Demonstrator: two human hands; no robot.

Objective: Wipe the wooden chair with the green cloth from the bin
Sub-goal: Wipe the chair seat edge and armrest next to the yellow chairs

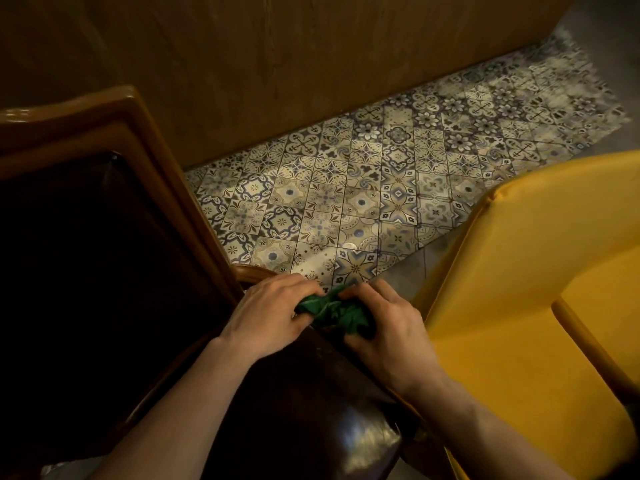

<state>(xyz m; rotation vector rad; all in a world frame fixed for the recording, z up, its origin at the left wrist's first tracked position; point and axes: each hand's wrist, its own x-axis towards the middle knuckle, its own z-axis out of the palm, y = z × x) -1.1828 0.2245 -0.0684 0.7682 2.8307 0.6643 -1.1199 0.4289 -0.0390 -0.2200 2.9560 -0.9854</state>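
Note:
The wooden chair (166, 161) fills the left of the head view: a brown glossy frame around a dark padded back, with a dark shiny seat below. A crumpled green cloth (332, 311) sits over the chair's front corner, near a curved wooden arm. My left hand (268, 315) grips the cloth's left end. My right hand (388, 327) grips its right side. Both hands close on the cloth together, and most of it is hidden under the fingers. No bin is in view.
A yellow upholstered chair (519, 306) stands close on the right. Patterned floor tiles (363, 202) run between the two chairs up to a brown wooden wall panel (277, 64) at the back.

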